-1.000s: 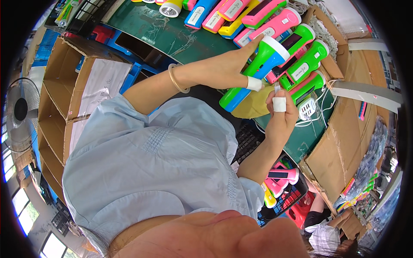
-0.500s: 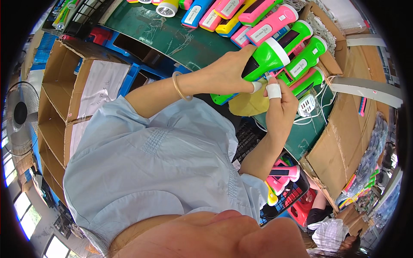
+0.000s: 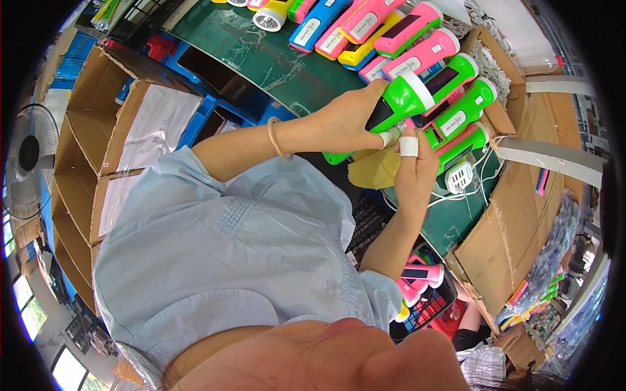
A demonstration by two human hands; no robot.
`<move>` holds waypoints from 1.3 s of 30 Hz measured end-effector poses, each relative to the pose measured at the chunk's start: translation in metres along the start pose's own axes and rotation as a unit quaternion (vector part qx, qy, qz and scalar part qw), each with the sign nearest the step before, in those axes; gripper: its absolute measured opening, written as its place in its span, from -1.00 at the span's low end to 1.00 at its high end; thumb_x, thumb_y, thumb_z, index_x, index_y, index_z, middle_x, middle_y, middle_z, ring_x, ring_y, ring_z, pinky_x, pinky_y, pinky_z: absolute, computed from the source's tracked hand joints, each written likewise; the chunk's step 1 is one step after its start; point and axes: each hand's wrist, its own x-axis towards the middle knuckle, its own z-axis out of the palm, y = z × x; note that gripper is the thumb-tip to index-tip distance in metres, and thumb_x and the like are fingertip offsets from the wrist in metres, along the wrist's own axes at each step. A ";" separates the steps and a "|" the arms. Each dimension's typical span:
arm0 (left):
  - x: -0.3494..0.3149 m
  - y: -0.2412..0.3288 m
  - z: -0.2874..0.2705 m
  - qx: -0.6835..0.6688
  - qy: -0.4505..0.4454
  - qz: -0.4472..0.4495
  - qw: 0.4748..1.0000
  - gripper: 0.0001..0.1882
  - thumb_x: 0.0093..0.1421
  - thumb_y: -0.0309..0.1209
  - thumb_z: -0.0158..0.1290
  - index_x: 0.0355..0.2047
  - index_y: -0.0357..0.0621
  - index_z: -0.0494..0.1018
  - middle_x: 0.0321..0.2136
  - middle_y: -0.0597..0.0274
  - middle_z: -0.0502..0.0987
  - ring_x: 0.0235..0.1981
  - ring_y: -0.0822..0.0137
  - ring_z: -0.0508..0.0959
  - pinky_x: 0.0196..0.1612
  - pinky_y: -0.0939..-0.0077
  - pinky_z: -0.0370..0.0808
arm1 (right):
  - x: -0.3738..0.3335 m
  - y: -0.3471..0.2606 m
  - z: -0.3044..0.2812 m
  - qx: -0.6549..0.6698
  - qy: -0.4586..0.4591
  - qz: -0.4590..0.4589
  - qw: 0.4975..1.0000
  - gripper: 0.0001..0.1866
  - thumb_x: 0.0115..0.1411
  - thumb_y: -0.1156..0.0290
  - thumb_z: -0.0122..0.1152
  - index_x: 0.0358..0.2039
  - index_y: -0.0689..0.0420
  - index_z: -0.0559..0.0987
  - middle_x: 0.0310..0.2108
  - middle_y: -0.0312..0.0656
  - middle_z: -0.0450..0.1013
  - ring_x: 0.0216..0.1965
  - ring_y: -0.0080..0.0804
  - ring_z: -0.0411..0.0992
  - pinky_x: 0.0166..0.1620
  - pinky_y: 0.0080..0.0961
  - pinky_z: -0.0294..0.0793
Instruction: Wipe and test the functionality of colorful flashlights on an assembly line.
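My left hand (image 3: 344,122), a bangle on its wrist, grips a green flashlight (image 3: 403,103) with a white head rim and a dark panel on its side. White tape wraps the thumb of this hand. Just below the flashlight's head, the fingers of my right hand (image 3: 415,166) are pinched together close to its underside, white tape around one of them. What they pinch is too small and hidden to make out. Beneath the hands is a yellow sheet (image 3: 370,172). Beside them lie several more green flashlights (image 3: 460,117), some with pink parts.
Pink, blue and yellow flashlights (image 3: 372,26) line the far side of the green table (image 3: 261,62). A white multi-port charger (image 3: 459,177) with cables lies at right, near a cardboard sheet (image 3: 508,241). Cardboard compartments (image 3: 98,124) stand at left; a basket (image 3: 435,309) holds flashlights.
The view has shifted slightly, so the table's things sit lower. My right hand has moved a little left, closer in under the flashlight. My left hand keeps its grip.
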 end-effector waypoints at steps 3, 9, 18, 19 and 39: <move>0.001 0.000 0.007 0.027 0.033 0.020 0.999 -0.35 -0.17 -0.38 0.09 -0.12 -0.52 0.10 -0.33 -0.33 0.37 -0.29 -0.15 0.44 -0.26 0.20 0.41 | -0.005 -0.002 0.021 -0.061 0.083 -0.022 0.994 -0.77 0.20 0.38 -0.04 -0.52 0.28 0.39 -0.68 -0.12 0.32 -0.65 -0.40 0.26 -0.54 -0.49 0.24; -0.008 0.003 -0.005 0.010 -0.050 -0.054 0.997 -0.28 -0.15 -0.37 0.09 -0.06 -0.55 0.04 -0.33 -0.36 0.37 -0.27 -0.17 0.44 -0.23 0.20 0.41 | 0.000 -0.005 0.009 -0.005 -0.041 -0.015 0.999 -0.80 0.19 0.42 -0.07 -0.45 0.31 0.41 -0.64 -0.05 0.34 -0.64 -0.33 0.25 -0.53 -0.49 0.24; 0.045 -0.039 -0.266 -0.371 0.518 -0.029 0.771 -0.78 0.18 -0.33 -0.07 -0.33 -0.27 0.35 -0.48 0.09 0.45 -0.26 0.12 0.50 -0.21 0.37 0.48 | -0.039 0.009 -0.058 0.404 0.286 0.005 0.869 -0.73 0.28 0.27 -0.15 -0.25 0.23 0.38 -0.63 -0.38 0.13 -0.69 -0.72 0.00 -0.67 -0.79 -0.02; 0.048 -0.036 -0.294 -0.284 0.572 -0.033 0.769 -0.67 0.20 -0.26 -0.11 -0.21 -0.32 0.31 -0.33 0.00 0.45 -0.16 0.10 0.47 -0.14 0.29 0.45 | -0.039 0.014 -0.059 0.383 0.315 0.031 0.868 -0.70 0.27 0.33 -0.16 -0.13 0.29 0.36 -0.64 -0.38 0.13 -0.69 -0.72 0.00 -0.66 -0.80 -0.02; 0.285 -0.118 -0.215 -0.410 0.216 -0.176 0.868 -0.49 0.02 -0.21 0.08 -0.07 -0.19 0.28 -0.32 0.08 0.45 -0.30 0.05 0.47 -0.22 0.27 0.45 | -0.023 0.025 -0.014 0.220 0.052 0.120 0.967 -0.79 0.19 0.41 0.02 -0.28 0.30 0.51 -0.70 -0.41 0.21 -0.73 -0.75 0.10 -0.69 -0.80 -0.05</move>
